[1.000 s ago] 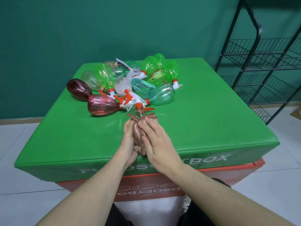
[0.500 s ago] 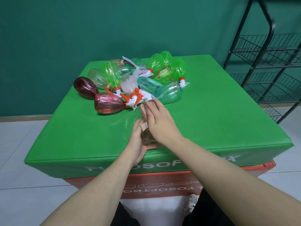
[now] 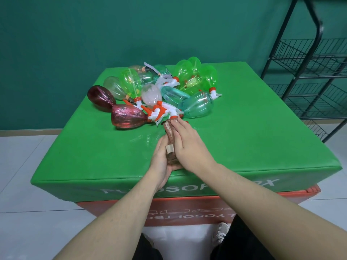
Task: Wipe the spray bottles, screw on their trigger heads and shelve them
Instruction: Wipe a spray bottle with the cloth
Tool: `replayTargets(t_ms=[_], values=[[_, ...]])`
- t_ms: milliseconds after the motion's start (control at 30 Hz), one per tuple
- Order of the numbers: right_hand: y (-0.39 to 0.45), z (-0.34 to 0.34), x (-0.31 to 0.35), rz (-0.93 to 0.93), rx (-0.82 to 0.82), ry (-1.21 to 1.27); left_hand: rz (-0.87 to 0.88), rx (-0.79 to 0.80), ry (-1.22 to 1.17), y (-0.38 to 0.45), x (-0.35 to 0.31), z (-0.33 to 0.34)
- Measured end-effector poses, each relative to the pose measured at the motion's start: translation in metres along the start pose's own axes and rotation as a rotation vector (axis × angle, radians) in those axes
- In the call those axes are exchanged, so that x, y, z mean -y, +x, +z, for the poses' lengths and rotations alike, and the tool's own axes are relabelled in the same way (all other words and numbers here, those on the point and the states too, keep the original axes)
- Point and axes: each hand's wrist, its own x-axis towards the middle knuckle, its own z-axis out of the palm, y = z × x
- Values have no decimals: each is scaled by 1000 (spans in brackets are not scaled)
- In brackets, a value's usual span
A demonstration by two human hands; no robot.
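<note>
Between both hands [image 3: 189, 147], cloth-wrapped bottle [image 3: 170, 145] held.

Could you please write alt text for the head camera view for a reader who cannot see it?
Both hands, left hand and right hand, hold a cloth-wrapped bottle on a green box, before a pile of spray bottles; a black wire rack stands right.
</note>
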Motion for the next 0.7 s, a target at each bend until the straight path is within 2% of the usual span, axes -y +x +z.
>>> replayTargets(t_ms=[233,500,700], values=[[-33,5,-10,-133,-49,-252,71,-49,-45,4,7,-2],[-54,12,-21,-195,-111,-206,97,-105,-19,5,6,-4],[-54,11,-20,-172,-114,-168,76,-46,-48,7,6,-6]])
